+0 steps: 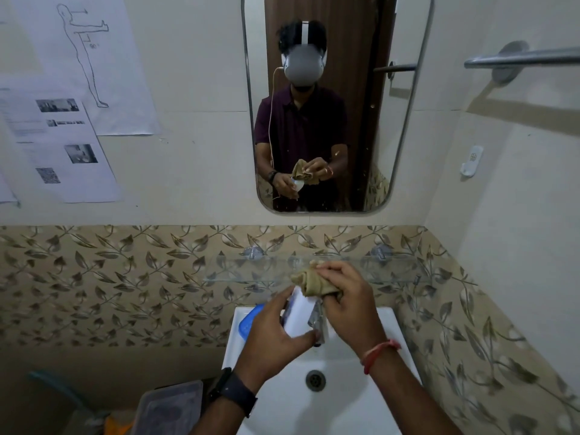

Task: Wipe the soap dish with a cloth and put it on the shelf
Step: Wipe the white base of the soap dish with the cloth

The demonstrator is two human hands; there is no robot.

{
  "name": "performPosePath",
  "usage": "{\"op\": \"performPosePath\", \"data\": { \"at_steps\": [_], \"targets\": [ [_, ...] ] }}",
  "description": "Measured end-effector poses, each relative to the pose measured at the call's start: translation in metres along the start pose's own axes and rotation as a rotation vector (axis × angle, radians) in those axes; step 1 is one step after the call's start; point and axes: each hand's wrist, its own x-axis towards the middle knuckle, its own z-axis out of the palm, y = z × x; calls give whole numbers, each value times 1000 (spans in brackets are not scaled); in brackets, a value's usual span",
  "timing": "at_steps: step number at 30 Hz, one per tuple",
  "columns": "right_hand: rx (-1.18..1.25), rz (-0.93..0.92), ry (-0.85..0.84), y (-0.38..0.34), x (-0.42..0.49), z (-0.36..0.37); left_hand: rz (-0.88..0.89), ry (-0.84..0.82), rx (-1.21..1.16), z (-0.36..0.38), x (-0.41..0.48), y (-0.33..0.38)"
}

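My left hand [277, 335] is wrapped round the white soap dish [299, 317], thumb on the near side and fingers curled over the far side. I've got it tilted above the back edge of the sink [390, 318], just under the glass shelf [395, 268]. My right hand [343, 298] has the cloth [309, 282] bunched in curled fingers, pressed on the dish's top end. The print on the wall printouts [62, 152] is too small to read.

Soap dish [300, 315] half behind left hand [273, 340] and cloth [310, 284], tap [316, 319] mostly behind right hand [345, 304], towel bar [518, 57] off right edge.
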Motion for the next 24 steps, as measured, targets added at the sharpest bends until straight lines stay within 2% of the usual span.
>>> {"op": "performPosePath", "data": {
  "at_steps": [4,6,8,11,14,16,20,22,24],
  "targets": [
    [30,-157,-189,-3,-15,-7,10,10,-44,-3,1,-4],
    [50,-152,-205,-1,-13,-9,-14,-18,-88,-5,0,-6],
    [163,20,-166,2,-2,-10,-23,-51,-178,-5,-2,-8],
    [491,395,-176,2,5,-5,-44,-35,-358,-2,-3,-8],
    [620,612,-29,0,-7,11,-152,40,-511,3,2,-6],
    [524,603,60,-4,-22,22,-184,36,-634,6,5,-5],
    [238,391,121,-15,-51,32,-224,107,-768,7,12,-3],
    [100,307,79,-16,-66,32,-268,131,-818,3,18,-6],
    [97,280,-44,-17,-81,32,-278,177,-890,-3,24,-7]
  ]
}}
